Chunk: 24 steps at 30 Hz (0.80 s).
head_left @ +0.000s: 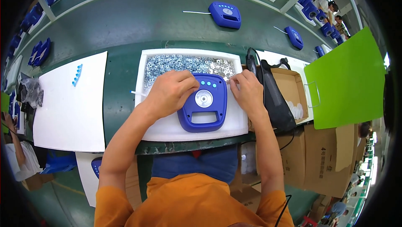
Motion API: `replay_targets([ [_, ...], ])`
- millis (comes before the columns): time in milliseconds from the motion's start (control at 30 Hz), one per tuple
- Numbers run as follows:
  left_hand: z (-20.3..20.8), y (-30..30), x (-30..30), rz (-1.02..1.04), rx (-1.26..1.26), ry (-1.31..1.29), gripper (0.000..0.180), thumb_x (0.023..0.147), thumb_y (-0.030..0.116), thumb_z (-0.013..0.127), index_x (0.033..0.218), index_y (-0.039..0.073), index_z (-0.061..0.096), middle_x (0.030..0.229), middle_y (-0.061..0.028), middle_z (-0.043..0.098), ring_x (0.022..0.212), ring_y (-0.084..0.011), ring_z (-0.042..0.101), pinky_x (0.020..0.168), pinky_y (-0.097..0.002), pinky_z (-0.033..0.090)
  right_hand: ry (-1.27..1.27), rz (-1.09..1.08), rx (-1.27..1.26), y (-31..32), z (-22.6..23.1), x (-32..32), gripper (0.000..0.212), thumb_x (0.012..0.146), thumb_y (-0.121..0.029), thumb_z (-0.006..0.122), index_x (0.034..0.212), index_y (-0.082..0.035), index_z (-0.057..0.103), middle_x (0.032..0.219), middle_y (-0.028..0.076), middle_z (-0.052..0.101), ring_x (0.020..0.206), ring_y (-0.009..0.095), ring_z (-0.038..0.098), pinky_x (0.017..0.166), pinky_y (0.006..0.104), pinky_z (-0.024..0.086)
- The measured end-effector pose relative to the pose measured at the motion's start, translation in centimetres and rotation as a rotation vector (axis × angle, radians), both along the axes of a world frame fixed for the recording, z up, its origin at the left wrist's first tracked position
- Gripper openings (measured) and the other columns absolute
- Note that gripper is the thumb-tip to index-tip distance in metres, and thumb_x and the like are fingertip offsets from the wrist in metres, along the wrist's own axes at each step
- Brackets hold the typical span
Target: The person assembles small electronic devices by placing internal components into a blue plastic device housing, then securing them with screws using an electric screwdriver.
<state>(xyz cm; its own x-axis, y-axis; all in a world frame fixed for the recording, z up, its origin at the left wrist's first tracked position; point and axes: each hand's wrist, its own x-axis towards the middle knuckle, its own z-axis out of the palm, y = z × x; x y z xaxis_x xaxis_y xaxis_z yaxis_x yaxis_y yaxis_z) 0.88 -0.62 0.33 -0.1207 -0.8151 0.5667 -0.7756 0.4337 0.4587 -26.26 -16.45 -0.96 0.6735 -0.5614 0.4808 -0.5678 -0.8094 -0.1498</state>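
A blue plastic housing (202, 120) with light-blue round buttons, a clear round dial and a rectangular handle opening lies on a white foam tray (161, 128). My left hand (171, 90) rests over its upper left side, fingers pinched together near the buttons; whatever they hold is too small to make out. To the right of the housing, my right hand (248, 89) is closed with thumb and fingertips together at the tray's edge; anything between them is hidden. Behind the housing, the tray's recess holds many small metal nuts (167, 64), silvery-blue at left and duller at right.
A white board (71, 105) with a light-blue plastic strip (77, 75) lies at left. At right are a black mesh pouch (274, 97), a cardboard box (289, 82) and a green panel (347, 84). Another blue housing (226, 15) with a white strap sits on the far belt.
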Motion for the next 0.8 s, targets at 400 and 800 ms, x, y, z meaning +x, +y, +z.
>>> replay_targets([
  [400,-0.5,-0.4,-0.2,0.005,-0.069,0.035,0.008,0.095,0.009,0.083,0.101,0.011,0.079,0.101,-0.0042,0.076,0.085,-0.0307,0.073,0.077,-0.0435,0.058,-0.304,-0.037,0.285,1.9,1.3,0.4,0.009,0.09,-0.007,0.093,0.094,-0.004,0.086,0.088,0.01,0.073,0.082,0.03,0.074,0.073,0.0409,0.058],
  [800,-0.1,-0.1,-0.5,-0.023,-0.042,0.061,0.011,0.093,0.007,0.084,0.102,0.01,0.079,0.101,-0.0058,0.077,0.088,-0.0311,0.075,0.078,-0.0434,0.059,-0.285,0.305,0.162,7.4,1.8,3.7,0.013,0.087,-0.011,0.094,0.094,-0.009,0.083,0.086,0.005,0.07,0.079,0.027,0.069,0.068,0.0424,0.056],
])
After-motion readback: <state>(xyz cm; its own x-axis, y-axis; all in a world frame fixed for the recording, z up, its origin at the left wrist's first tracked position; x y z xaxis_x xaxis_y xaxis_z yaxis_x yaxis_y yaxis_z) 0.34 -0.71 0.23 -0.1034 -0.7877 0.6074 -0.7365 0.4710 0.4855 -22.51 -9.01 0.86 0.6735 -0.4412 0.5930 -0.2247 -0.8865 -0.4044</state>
